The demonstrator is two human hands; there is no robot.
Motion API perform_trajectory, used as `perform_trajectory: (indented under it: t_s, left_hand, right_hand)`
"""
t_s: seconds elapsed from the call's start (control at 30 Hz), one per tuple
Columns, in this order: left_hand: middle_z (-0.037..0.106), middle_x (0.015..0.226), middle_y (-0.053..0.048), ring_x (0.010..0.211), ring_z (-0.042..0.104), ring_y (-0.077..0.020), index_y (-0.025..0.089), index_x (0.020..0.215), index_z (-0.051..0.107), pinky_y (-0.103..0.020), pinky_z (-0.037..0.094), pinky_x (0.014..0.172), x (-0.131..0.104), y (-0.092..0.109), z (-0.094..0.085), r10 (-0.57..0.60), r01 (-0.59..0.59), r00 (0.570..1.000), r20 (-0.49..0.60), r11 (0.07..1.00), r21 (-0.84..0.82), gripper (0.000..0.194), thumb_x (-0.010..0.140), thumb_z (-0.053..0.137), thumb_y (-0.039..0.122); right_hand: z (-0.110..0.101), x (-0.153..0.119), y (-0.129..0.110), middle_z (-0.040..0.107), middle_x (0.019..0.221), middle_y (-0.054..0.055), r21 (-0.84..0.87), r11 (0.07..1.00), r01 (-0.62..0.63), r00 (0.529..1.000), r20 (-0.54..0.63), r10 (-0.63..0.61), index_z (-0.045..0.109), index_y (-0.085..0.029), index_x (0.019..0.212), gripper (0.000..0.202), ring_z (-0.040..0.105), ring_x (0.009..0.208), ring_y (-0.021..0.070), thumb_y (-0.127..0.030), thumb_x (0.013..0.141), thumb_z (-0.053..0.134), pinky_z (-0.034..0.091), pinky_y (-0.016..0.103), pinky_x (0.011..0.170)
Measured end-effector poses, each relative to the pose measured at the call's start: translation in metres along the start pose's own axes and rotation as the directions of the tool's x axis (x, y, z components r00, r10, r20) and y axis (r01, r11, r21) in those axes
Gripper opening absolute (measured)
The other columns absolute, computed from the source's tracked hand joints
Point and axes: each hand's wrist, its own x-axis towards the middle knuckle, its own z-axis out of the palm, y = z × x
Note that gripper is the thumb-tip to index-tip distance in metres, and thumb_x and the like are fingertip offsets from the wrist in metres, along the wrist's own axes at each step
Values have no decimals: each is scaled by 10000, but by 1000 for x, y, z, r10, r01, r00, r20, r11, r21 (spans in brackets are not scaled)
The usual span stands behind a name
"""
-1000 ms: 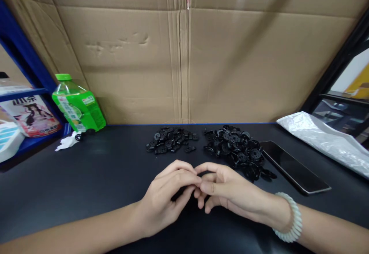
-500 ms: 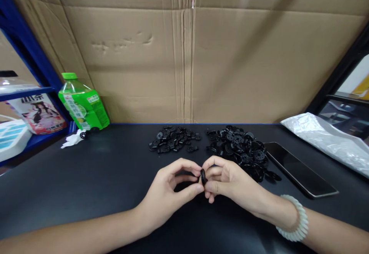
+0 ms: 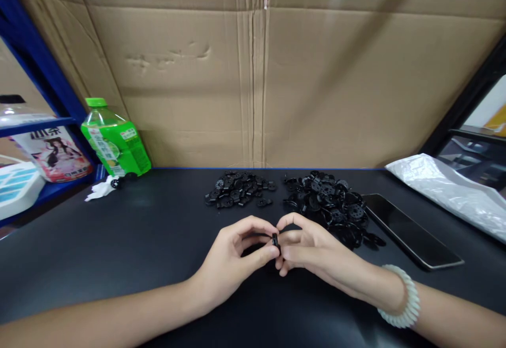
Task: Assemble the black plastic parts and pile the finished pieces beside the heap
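Note:
A small black plastic part (image 3: 275, 241) is held between the fingertips of both hands, above the black table. My left hand (image 3: 237, 258) pinches it from the left with thumb and fingers. From the right, my right hand (image 3: 310, 248) grips it with bent fingers, and a pale coiled band is on that wrist. Beyond my left hand lies a pile of small black parts (image 3: 239, 189). A larger pile of round black parts with holes (image 3: 326, 195) lies behind my right hand. Fine detail of the held part is too small to tell.
A dark phone (image 3: 411, 232) lies on the black table (image 3: 118, 242) at the right, near a silvery plastic bag (image 3: 450, 190). At the back left stands a green bottle (image 3: 118, 145) beside a white tissue (image 3: 101, 189). Cardboard (image 3: 177, 89) stands behind the table.
The black part has turned between the fingertips and shows a narrower side. The right fingers have shifted slightly to the left. Both piles are unchanged.

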Motion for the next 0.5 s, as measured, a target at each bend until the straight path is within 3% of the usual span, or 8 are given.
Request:
perform_trajectory:
  t_s: [0.1, 0.27, 0.5]
  left_hand:
    - [671, 877, -35, 846, 651, -182, 177, 937, 719, -289, 527, 787, -2, 1, 0, 53, -53, 999, 13, 996, 76, 173, 767, 729, 150]
    - [709, 889, -56, 798, 660, -179, 205, 928, 779, -270, 524, 732, -3, 3, 0, 202, -211, 977, 68, 961, 177, 179, 765, 748, 137]
    - [742, 923, -75, 724, 694, -179, 219, 967, 784, -291, 561, 709, -5, 6, 4, 224, -244, 969, 101, 929, 278, 219, 769, 739, 137]
  right_hand:
    - [0, -2, -2, 630, 879, 21, 115, 992, -55, 996, 79, 46, 463, -178, 1022, 279, 648, 849, 172, -119, 797, 618, 498, 389, 818]
    - [2, -1, -1, 614, 898, 29, 122, 983, -137, 964, 245, 104, 482, -165, 1066, 295, 671, 839, 192, -87, 787, 543, 484, 403, 824]
    - [7, 0, 0, 600, 881, 25, 73, 985, -156, 950, 286, 129, 466, -175, 1130, 342, 648, 797, 168, -132, 798, 538, 483, 392, 794]
